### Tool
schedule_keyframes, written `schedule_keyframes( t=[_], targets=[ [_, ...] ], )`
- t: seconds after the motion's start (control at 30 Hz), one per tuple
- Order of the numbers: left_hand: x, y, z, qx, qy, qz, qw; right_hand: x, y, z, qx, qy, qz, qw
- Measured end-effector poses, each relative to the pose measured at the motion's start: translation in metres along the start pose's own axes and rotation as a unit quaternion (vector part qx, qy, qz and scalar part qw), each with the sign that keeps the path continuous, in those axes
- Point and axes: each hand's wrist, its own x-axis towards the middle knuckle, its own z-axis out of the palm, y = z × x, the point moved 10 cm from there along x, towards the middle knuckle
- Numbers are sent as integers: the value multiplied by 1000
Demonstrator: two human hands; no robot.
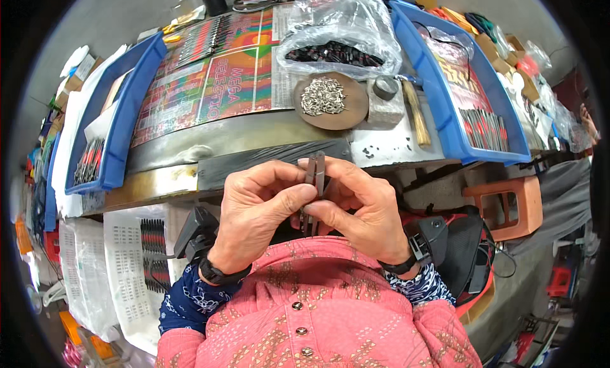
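Observation:
Near the table's front edge, my left hand (259, 206) and my right hand (361, 206) come together in front of my body. Between them stands a dark, slim two-part handle (316, 170), its two flat strips side by side and slightly apart at the top. The left thumb and fingers pinch it from one side; the right thumb and forefinger press on it from the other. My fingers cover its middle, and its lower end shows below the thumbs. Its exact kind I cannot make out.
Beyond my hands, a round brown dish (356, 104) holds small metal pieces. Beside it are a grey block (385, 113) and a wooden-handled brush (416, 117). Blue trays (114, 158) (470, 153) flank the table. A white basket (130, 285) holds black-and-red pieces; an orange stool (530, 209) stands right.

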Motion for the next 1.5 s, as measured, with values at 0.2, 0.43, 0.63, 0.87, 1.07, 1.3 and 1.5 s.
schedule_keyframes(
  t=[0.2,0.43,0.63,0.87,1.07,1.3,1.5],
  targets=[
    [1,-3,-4,-18,-2,2,1000,-1,-1,2,-9,17,7,1000],
    [2,-2,-7,-8,1,9,1000,1,-2,4,-34,29,-3,999],
    [3,-4,-6,-15,-3,5,1000,0,-1,4,-34,28,7,999],
    [3,-6,-6,-23,-8,6,1000,0,4,5,-11,28,28,999],
    [2,-7,-8,-24,-2,8,1000,-2,8,6,-8,31,47,998],
    [1,-9,-9,-20,6,3,1000,-2,8,7,-4,31,48,998],
    [2,-9,-11,-17,6,2,1000,-1,10,7,-12,31,51,998]
  ],
)
